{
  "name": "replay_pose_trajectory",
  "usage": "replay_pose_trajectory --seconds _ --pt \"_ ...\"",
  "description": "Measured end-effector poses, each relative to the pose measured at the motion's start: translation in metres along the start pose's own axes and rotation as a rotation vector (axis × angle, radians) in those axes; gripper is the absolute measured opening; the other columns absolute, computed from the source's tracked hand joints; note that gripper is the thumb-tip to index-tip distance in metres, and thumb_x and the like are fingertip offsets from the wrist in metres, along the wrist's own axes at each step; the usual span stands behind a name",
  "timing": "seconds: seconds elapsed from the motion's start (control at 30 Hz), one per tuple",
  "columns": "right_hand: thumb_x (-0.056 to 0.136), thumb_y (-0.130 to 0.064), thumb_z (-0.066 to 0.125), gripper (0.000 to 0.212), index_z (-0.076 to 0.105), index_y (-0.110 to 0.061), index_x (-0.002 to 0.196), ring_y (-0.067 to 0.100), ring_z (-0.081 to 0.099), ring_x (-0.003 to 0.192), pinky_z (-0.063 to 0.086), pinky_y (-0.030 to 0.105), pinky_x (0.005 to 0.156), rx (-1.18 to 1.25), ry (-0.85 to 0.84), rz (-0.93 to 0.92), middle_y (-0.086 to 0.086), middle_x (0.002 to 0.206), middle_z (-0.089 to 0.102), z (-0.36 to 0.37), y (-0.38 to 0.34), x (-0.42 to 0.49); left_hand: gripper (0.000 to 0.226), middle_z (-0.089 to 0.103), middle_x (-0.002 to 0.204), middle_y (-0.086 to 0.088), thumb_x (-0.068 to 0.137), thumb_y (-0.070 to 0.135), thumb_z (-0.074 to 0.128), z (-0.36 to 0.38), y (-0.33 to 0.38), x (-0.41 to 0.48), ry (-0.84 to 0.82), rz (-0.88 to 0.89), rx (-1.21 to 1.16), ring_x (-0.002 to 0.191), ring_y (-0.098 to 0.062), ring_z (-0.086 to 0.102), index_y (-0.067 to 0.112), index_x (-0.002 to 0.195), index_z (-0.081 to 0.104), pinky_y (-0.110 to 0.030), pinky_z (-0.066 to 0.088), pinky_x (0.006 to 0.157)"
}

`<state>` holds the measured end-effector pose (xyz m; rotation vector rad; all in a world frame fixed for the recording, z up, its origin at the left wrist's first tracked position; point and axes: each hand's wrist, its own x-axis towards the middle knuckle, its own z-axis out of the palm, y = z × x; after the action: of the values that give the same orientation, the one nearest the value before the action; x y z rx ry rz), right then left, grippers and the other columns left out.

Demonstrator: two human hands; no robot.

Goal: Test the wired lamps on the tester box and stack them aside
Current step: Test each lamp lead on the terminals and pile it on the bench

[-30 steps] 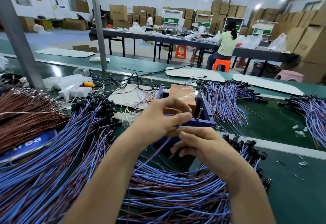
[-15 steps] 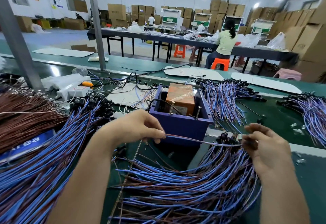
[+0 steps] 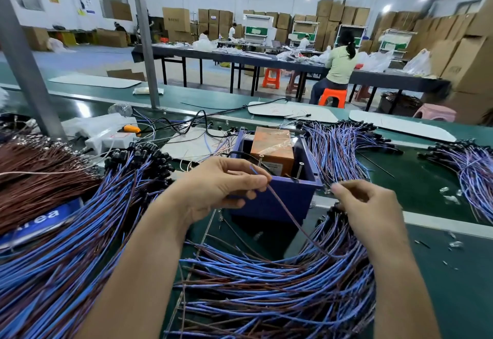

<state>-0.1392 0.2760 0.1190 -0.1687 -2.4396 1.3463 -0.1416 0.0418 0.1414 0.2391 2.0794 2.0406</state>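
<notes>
Hands raised just near of the tester box (image 3: 274, 202). Left hand (image 3: 221, 186) pinches one end of a wired lamp (image 3: 286, 210) at the box's near rim. Right hand (image 3: 370, 205), fingers curled, pinches the other end just right of the box, but the tip is too blurred to make out.

Open room: bare green tabletop (image 3: 426, 178) right of the box.

Left bundle (image 3: 66, 258) fills the left side. Near bundle (image 3: 266, 298) lies under both forearms, cut off by the near edge. Far bundle (image 3: 338, 149) sits right of the box.

Orange block (image 3: 272, 146) is inside the box, with two screws (image 3: 300, 170) beside it.
</notes>
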Motion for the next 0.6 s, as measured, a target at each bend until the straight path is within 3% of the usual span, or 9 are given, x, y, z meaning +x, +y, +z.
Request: replay_pose_trajectory --seconds 0.07,0.13,0.27,0.43,0.6 --pt "0.082 -0.032 0.071 0.010 0.072 -0.022 0.084 0.009 0.066 0.066 0.042 0.018 0.055 0.277 -0.198 -0.041 -0.004 0.073 0.072 0.006 -0.019 -0.009 0.019 0.069 0.068 0.003 0.058 0.027 0.077 0.010 -0.003 0.005 0.031 -0.001 -0.056 0.054 -0.002 0.059 0.019 0.075 0.078 -0.014 0.046 0.047" --pt "0.079 -0.026 0.073 0.007 0.073 -0.019 0.082 0.008 0.065 0.064 0.045 0.017 0.053 0.358 -0.310 -0.126 -0.003 0.074 0.074 0.016 -0.030 -0.015 0.006 0.068 0.064 0.003 0.066 0.020 0.075 0.021 -0.005 0.008 0.055 0.003 -0.110 0.052 -0.002 0.058 0.017 0.071 0.077 -0.014 0.047 0.047" --pt "0.081 -0.011 0.073 0.007 0.069 -0.017 0.081 0.012 0.066 0.059 0.049 0.021 0.049 0.356 -0.266 -0.150 0.001 0.068 0.073 0.032 -0.037 -0.020 0.011 0.067 0.057 0.002 0.081 0.007 0.069 0.030 -0.010 0.014 0.139 0.014 -0.189 0.049 -0.002 0.059 0.013 0.073 0.073 -0.015 0.050 0.048" --pt "0.082 -0.007 0.073 0.012 0.070 -0.018 0.080 0.011 0.068 0.060 0.048 0.018 0.044 0.338 -0.214 -0.129 -0.001 0.066 0.073 0.033 -0.030 -0.017 0.008 0.070 0.064 0.006 0.087 0.015 0.066 0.037 -0.017 0.018 0.154 0.019 -0.141 0.051 0.001 0.058 0.014 0.084 0.073 -0.014 0.051 0.051" --pt "0.084 0.000 0.068 0.009 0.069 -0.007 0.081 0.014 0.068 0.051 0.051 0.021 0.043 0.339 -0.152 -0.033 0.004 0.062 0.070 0.039 -0.019 -0.012 0.018 0.072 0.069 0.003 0.094 0.017 0.058 0.034 -0.022 0.022 0.177 -0.028 -0.140 0.049 -0.001 0.058 0.016 0.081 0.070 -0.015 0.051 0.051"
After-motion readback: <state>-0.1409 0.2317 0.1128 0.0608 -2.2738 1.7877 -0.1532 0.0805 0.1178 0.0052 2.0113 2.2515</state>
